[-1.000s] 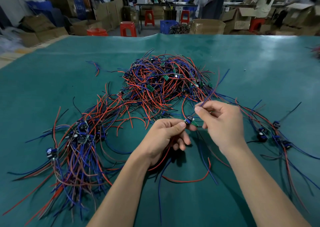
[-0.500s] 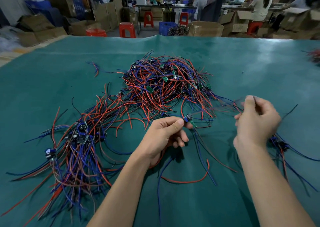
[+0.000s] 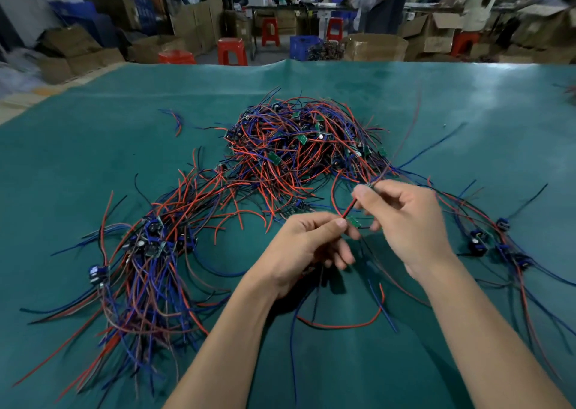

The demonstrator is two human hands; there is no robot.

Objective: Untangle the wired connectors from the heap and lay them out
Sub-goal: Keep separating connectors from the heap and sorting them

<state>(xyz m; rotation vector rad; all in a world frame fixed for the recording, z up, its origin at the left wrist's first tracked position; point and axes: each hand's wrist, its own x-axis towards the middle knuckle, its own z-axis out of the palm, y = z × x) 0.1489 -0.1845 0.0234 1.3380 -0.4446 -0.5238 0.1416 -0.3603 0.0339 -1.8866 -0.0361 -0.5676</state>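
A tangled heap of red, blue and black wired connectors [image 3: 299, 147] lies mid-table on the green mat [image 3: 467, 103]. My left hand [image 3: 308, 246] pinches one small connector with a green board [image 3: 352, 221] just in front of the heap; its wires hang under my palm. My right hand [image 3: 402, 218] pinches the wires rising from that connector, which run up and away to the right. A group of connectors [image 3: 146, 243] lies spread at the left. A few more connectors [image 3: 486, 240] lie at the right.
A loose red wire [image 3: 343, 324] curls on the mat below my hands. A short stray wire [image 3: 176, 119] lies at the far left. Red stools [image 3: 232, 50], cardboard boxes [image 3: 374, 47] and people stand beyond the table's far edge.
My right hand, which had swung out to the right along the wires, has come back beside my left hand and pinches the wires near the connector. My left hand barely moved.
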